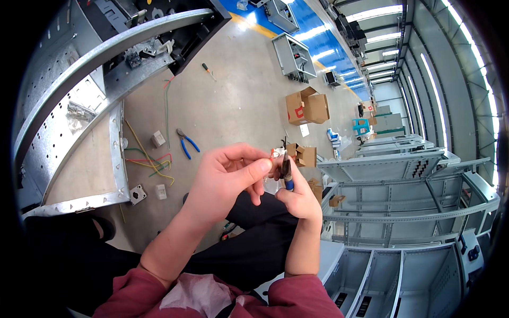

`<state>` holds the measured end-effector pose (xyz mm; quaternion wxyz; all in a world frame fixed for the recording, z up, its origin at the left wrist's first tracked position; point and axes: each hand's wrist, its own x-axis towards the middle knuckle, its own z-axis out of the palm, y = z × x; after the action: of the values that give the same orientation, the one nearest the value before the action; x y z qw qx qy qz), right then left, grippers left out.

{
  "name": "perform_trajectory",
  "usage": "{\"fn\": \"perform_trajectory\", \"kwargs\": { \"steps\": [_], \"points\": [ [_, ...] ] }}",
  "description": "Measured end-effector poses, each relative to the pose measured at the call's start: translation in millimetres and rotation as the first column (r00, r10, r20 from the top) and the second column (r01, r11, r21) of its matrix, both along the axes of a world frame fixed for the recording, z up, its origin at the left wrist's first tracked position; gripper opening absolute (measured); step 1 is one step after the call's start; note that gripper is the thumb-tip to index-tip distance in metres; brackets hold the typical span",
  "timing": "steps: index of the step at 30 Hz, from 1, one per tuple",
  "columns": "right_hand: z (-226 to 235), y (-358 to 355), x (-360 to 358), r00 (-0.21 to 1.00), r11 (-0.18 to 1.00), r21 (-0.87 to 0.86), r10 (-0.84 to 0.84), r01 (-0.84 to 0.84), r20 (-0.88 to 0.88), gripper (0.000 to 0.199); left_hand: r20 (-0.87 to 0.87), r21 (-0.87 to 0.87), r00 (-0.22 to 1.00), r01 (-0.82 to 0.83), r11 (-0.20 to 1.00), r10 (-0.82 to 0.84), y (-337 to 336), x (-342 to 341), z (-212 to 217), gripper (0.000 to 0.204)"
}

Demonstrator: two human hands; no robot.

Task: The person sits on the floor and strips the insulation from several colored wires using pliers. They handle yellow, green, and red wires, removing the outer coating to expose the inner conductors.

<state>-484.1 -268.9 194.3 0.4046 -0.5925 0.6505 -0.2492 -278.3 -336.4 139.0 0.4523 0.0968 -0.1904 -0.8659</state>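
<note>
In front of my lap, my left hand [228, 177] pinches a small red-and-white piece [275, 153] between thumb and fingertips. Its exact kind is too small to make out. Close beside it, my right hand [303, 197] is closed round pliers [287, 172] with dark jaws and a blue handle. The jaws point upward right next to the small piece; whether they touch it, I cannot tell. Most of the pliers' handle is hidden in my palm, and the right fingertips are partly behind the left hand.
On the floor lie blue-handled pliers [185, 143], a screwdriver [208, 70], yellow wire [139, 139] and small white blocks [158, 139]. A metal cabinet frame [117, 159] stands at left, grey cabinets [392, 212] at right. Cardboard boxes [308, 106] and a grey enclosure [294, 55] sit farther off.
</note>
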Motion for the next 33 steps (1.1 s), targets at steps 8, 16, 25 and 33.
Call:
{"fn": "perform_trajectory", "kwargs": {
  "steps": [8, 16, 25, 33],
  "points": [
    [6, -2, 7, 0.98, 1.0, -0.008, -0.018, 0.017, -0.2, 0.051, 0.062, 0.028, 0.998, -0.006, 1.0, 0.004, -3, -12, -9, 0.013],
    [17, -2, 5, 0.916, 1.0, 0.007, -0.018, 0.022, -0.4, 0.04, 0.279, -0.153, 0.96, 0.066, 0.986, -0.021, -7, -15, -17, 0.012],
    [13, -3, 9, 0.884, 0.999, 0.049, 0.015, 0.01, -0.468, 0.031, 0.373, -0.235, 0.927, 0.12, 0.965, -0.024, -15, -12, -33, 0.011],
    [8, -6, 18, 0.864, 1.0, -0.005, 0.008, -0.012, -0.503, 0.031, 0.427, -0.257, 0.903, 0.081, 0.963, 0.038, -15, -4, -32, 0.006]
  ]
}}
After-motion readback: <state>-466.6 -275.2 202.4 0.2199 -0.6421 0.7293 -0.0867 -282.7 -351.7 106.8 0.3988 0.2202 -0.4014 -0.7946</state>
